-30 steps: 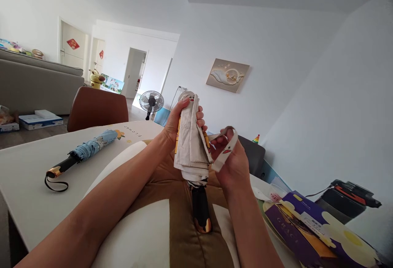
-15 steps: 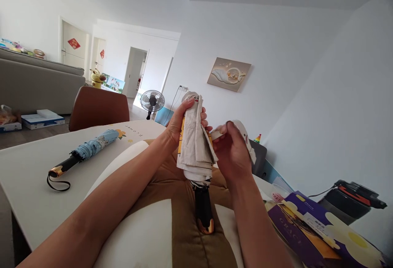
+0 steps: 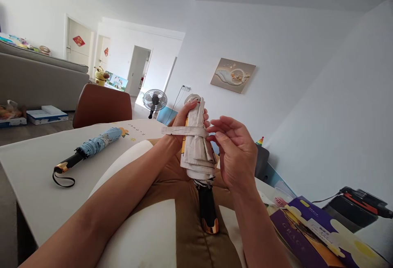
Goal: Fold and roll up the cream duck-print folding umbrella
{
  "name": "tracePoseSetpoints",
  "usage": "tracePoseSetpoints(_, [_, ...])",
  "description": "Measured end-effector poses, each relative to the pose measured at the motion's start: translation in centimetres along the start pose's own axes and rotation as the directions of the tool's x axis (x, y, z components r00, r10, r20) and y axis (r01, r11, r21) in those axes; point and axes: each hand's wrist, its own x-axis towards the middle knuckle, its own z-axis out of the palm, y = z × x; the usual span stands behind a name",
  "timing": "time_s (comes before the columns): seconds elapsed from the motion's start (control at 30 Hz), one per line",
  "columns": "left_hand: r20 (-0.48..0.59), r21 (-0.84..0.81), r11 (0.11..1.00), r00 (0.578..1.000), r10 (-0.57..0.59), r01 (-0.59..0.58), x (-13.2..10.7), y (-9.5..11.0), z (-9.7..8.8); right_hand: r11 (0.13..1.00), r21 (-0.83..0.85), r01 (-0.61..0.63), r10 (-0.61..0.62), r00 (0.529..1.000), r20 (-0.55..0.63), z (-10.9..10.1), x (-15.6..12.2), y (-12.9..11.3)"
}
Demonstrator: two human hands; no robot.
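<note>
A folded cream umbrella [image 3: 196, 153] stands nearly upright in front of me, its black handle with a gold-coloured end [image 3: 208, 210] pointing down. My left hand [image 3: 184, 118] is wrapped round its upper part, thumb on the front. A cream strap [image 3: 187, 131] lies across the umbrella's middle, its loose end sticking out to the left over my left wrist. To the right of the umbrella is my right hand [image 3: 235, 149], open with fingers apart, its fingertips close to the strap; whether they touch it I cannot tell.
A folded blue umbrella [image 3: 100, 142] with a black handle lies on the white table [image 3: 33, 178] at left. A brown chair [image 3: 102, 105] stands behind the table. At right are a purple box [image 3: 307, 223] and a black bottle-like container [image 3: 350, 208].
The strap, formerly held out to the right in my right hand, now crosses the umbrella's front. My right hand has let go of it and its fingers have spread.
</note>
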Motion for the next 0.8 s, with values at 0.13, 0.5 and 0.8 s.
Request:
tracePoseSetpoints(0.13, [0.010,0.008,1.000,1.000,-0.003,0.003,-0.2,0.2,0.2,0.990,-0.141,0.024,-0.046,0.987,-0.154,-0.3,-0.4,0.5])
tracePoseSetpoints(0.5, [-0.221,0.088,0.993,0.971,0.092,-0.074,0.7,0.4,0.5,0.863,-0.500,0.072,-0.034,0.996,0.086,0.0,-1.8,-0.4])
tracePoseSetpoints(0.8, [-0.310,0.223,0.939,0.894,0.323,-0.262,0.2,-0.4,2.8,0.805,-0.579,0.127,-0.174,0.984,-0.026,-0.5,-2.0,0.5])
